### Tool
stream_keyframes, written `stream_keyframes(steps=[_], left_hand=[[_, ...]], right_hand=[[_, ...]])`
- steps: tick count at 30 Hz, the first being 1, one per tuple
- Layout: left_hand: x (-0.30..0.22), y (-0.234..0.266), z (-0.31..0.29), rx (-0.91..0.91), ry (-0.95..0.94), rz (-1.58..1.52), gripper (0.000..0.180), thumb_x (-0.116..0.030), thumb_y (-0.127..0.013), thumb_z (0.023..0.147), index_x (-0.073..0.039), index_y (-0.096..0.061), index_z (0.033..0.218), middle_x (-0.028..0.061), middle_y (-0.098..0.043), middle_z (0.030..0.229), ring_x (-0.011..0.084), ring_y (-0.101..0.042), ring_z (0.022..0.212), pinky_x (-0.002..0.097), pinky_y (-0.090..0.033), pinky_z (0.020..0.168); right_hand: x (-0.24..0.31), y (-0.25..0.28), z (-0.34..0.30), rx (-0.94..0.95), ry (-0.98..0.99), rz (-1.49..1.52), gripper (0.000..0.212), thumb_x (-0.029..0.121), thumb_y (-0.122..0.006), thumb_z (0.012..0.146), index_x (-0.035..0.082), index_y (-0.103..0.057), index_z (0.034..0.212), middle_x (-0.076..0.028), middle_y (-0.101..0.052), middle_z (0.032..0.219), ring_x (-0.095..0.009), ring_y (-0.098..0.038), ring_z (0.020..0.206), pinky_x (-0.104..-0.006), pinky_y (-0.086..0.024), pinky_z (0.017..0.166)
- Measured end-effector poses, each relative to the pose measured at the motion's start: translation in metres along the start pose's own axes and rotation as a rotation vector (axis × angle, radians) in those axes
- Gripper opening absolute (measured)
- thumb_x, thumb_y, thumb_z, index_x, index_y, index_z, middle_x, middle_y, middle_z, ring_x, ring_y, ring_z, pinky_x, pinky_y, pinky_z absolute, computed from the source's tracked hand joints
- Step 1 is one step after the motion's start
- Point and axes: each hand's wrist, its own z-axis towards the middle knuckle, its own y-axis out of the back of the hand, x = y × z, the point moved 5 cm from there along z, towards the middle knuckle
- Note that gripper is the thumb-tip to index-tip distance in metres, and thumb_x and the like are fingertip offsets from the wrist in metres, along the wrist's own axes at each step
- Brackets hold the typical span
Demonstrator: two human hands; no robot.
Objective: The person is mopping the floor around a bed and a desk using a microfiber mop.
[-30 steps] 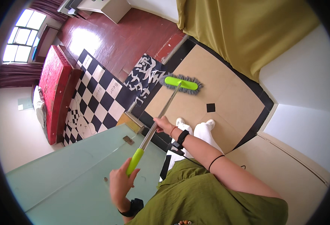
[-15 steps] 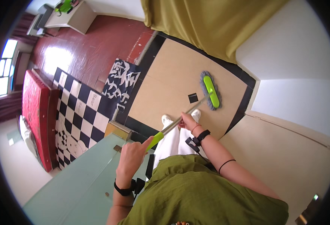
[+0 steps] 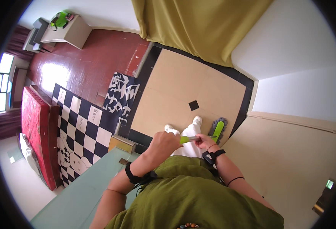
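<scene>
A mop with a green head and grey fringe [image 3: 219, 130] rests on the beige tiled floor [image 3: 168, 91], just right of my white shoes. My left hand [image 3: 163, 146] is closed around the green grip at the top of its metal handle. Farther down the handle, my right hand [image 3: 205, 141] holds the metal pole, its fingers wrapped round it. The handle now lies nearly level across my view, in front of my white trousers, and part of the mop head is hidden behind my right hand and wrist.
A frosted glass door [image 3: 80, 191] stands close on my left, and a cream door [image 3: 274, 160] on my right. A yellow curtain [image 3: 202, 26] hangs ahead. Beyond the threshold lie a black-and-white mat [image 3: 120, 93], a checkered rug [image 3: 84, 122], a red mattress [image 3: 36, 133] and a desk [image 3: 66, 34].
The mop head has swung back toward me, from ahead of my feet to beside my right shoe. My left hand has moved right and my right hand slightly lower, with the handle turning flatter.
</scene>
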Motion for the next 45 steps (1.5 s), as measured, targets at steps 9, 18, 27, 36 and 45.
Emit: stream_keyframes(steps=[9, 18, 27, 36, 45], left_hand=[[0.031, 0.082, -0.072, -0.112, 0.527, 0.034, 0.030, -0.036, -0.062, 0.079, -0.007, -0.054, 0.077, 0.0070, -0.051, 0.054, 0.0255, -0.053, 0.048, 0.0364, -0.040, 0.045], [0.033, 0.091, -0.102, 0.003, 0.916, 0.091, 0.035, -0.039, -0.056, 0.084, -0.005, -0.053, 0.079, 0.0056, -0.051, 0.047, 0.0226, -0.054, 0.041, 0.0322, -0.040, 0.039], [0.113, 0.053, -0.041, -0.253, 1.147, -0.128, 0.032, -0.035, -0.063, 0.079, -0.008, -0.054, 0.094, 0.0117, -0.055, 0.054, 0.0300, -0.057, 0.050, 0.0398, -0.044, 0.046], [0.160, 0.041, 0.033, -0.228, 1.171, -0.218, 0.036, -0.034, -0.062, 0.079, -0.008, -0.052, 0.102, 0.0110, -0.057, 0.055, 0.0295, -0.059, 0.051, 0.0385, -0.047, 0.045], [0.132, 0.134, -0.027, -0.145, 1.444, -0.220, 0.037, -0.029, -0.066, 0.076, -0.008, -0.054, 0.105, 0.0113, -0.060, 0.065, 0.0306, -0.058, 0.059, 0.0383, -0.044, 0.054]], right_hand=[[0.038, -0.175, -0.004, 0.262, -0.001, -0.422, 0.016, 0.014, -0.055, 0.081, 0.010, -0.052, 0.065, -0.003, -0.053, 0.059, -0.016, -0.054, 0.051, -0.0292, -0.050, 0.051], [0.032, -0.321, 0.019, 0.388, 0.033, -1.043, 0.015, 0.017, -0.057, 0.076, 0.008, -0.055, 0.064, -0.006, -0.055, 0.057, -0.018, -0.053, 0.045, -0.0283, -0.047, 0.044], [0.119, -0.409, 0.063, 0.218, 0.314, -1.214, 0.019, 0.019, -0.057, 0.073, 0.000, -0.055, 0.068, -0.010, -0.056, 0.059, -0.020, -0.056, 0.048, -0.0313, -0.046, 0.042], [0.204, -0.434, 0.101, 0.134, 0.212, -1.337, 0.019, 0.021, -0.052, 0.081, 0.002, -0.052, 0.078, -0.011, -0.056, 0.065, -0.021, -0.057, 0.053, -0.0343, -0.049, 0.046], [0.095, -0.470, 0.052, 0.452, -0.106, -1.400, 0.019, 0.019, -0.063, 0.076, 0.007, -0.052, 0.066, -0.006, -0.053, 0.059, -0.016, -0.052, 0.047, -0.0278, -0.044, 0.043]])
